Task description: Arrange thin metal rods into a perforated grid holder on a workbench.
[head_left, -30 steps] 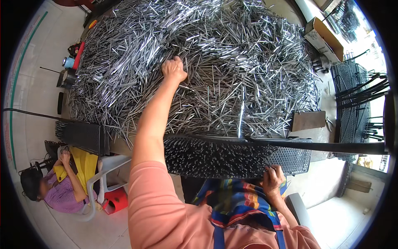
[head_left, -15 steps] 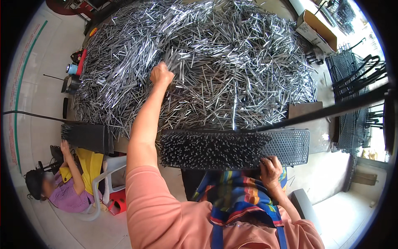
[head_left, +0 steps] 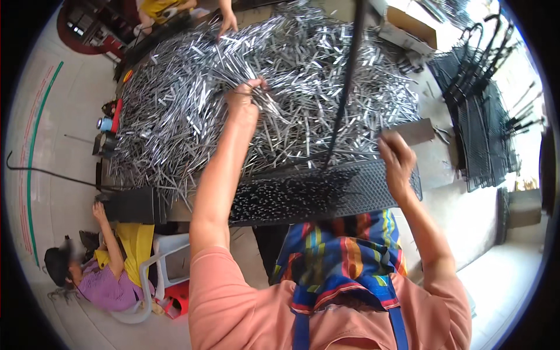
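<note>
My left hand [head_left: 242,98] is closed around a loose bunch of thin silvery metal strips [head_left: 233,65], over a large heap of the same strips [head_left: 315,87]. In front of me lies a long black perforated board [head_left: 373,185]. Many dark strip ends stand up from its holes on the left and middle, while bare holes show towards its right end. Above that right end is my right hand [head_left: 399,163], its fingers curled together beside a flat grey plate [head_left: 415,132]. Whatever its fingertips may hold is hidden.
At the left, a person in purple [head_left: 111,289] works at another dark board [head_left: 131,205]. Another person's hand [head_left: 227,23] reaches into the heap's far edge. A cardboard box [head_left: 408,32] and black mesh racks [head_left: 481,125] stand right. A dark rod [head_left: 350,76] crosses the view.
My right hand has left the board's front edge and risen beyond its right end. My left hand has moved slightly right with its strips. Another person's hand has appeared at the far side.
</note>
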`<move>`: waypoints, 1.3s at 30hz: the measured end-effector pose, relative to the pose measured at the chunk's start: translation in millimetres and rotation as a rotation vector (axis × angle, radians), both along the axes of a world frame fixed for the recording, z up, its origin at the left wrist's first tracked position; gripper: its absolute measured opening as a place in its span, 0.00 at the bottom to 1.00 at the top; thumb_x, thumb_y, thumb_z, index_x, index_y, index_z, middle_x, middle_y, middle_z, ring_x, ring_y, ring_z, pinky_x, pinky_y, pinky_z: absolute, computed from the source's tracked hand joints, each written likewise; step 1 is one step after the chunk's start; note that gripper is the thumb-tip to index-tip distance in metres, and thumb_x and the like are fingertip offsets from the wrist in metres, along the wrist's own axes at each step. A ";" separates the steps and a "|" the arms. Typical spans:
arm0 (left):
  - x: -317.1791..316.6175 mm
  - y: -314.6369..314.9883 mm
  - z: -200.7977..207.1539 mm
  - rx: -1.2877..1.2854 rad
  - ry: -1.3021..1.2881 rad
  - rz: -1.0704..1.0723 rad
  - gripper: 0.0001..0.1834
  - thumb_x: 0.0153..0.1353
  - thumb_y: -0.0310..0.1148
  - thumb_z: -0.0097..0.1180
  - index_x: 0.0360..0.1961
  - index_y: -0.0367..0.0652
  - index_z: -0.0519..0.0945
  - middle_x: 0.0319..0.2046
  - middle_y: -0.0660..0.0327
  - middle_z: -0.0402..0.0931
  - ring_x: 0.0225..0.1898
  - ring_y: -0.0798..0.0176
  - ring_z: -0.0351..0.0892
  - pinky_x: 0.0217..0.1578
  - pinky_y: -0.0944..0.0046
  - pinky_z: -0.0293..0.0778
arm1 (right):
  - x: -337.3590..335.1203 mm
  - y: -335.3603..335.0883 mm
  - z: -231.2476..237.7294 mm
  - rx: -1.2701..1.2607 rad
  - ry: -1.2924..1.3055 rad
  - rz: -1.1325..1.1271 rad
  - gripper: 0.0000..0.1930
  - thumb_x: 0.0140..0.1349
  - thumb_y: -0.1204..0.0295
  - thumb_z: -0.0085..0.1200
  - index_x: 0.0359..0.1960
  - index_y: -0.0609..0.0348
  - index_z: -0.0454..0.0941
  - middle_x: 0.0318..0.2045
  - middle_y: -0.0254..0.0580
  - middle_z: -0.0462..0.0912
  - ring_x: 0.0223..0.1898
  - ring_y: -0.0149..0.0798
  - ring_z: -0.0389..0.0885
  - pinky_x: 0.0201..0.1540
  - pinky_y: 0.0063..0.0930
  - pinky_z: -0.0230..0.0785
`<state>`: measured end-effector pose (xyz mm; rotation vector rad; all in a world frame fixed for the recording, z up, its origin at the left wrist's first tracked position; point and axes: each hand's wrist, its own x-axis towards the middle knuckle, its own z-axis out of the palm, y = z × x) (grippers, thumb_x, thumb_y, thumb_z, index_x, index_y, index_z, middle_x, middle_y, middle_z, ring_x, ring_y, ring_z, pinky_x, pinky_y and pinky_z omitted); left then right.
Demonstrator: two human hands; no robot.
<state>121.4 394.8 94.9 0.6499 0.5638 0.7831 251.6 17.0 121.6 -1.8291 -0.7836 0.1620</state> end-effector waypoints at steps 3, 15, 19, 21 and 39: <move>53.1 -80.7 40.4 -0.002 -0.047 0.049 0.07 0.49 0.17 0.59 0.32 0.33 0.80 0.29 0.57 0.80 0.30 0.60 0.78 0.36 0.64 0.75 | 33.1 72.4 -4.9 0.203 0.416 0.022 0.15 0.67 0.62 0.55 0.40 0.63 0.81 0.32 0.37 0.83 0.33 0.31 0.79 0.39 0.22 0.68; 109.5 -179.4 54.7 0.495 -0.010 0.172 0.14 0.49 0.20 0.68 0.37 0.37 0.78 0.32 0.64 0.79 0.32 0.69 0.78 0.37 0.65 0.76 | 32.4 183.1 -37.4 0.289 0.933 -0.223 0.26 0.62 0.52 0.56 0.37 0.71 0.81 0.35 0.47 0.82 0.32 0.40 0.75 0.41 0.38 0.68; 111.1 -169.2 49.3 0.383 0.063 0.162 0.19 0.49 0.16 0.64 0.43 0.35 0.75 0.33 0.56 0.81 0.32 0.64 0.82 0.37 0.64 0.81 | 21.4 176.2 -40.9 0.301 0.998 -0.145 0.28 0.66 0.49 0.50 0.40 0.69 0.80 0.40 0.50 0.82 0.36 0.40 0.77 0.41 0.38 0.68; 114.0 -166.8 47.3 0.372 0.101 0.176 0.18 0.49 0.17 0.64 0.42 0.35 0.75 0.33 0.56 0.81 0.32 0.64 0.82 0.37 0.63 0.81 | 27.4 169.0 -42.8 0.569 1.429 -0.003 0.26 0.68 0.50 0.49 0.43 0.67 0.79 0.43 0.49 0.80 0.39 0.39 0.76 0.42 0.37 0.69; 134.5 -125.1 -5.2 -0.208 -0.021 -0.136 0.08 0.55 0.24 0.62 0.36 0.37 0.78 0.33 0.57 0.81 0.36 0.58 0.81 0.43 0.55 0.79 | 50.0 190.1 -43.6 0.565 1.327 -0.104 0.27 0.68 0.45 0.44 0.43 0.59 0.78 0.39 0.41 0.83 0.39 0.39 0.81 0.46 0.36 0.73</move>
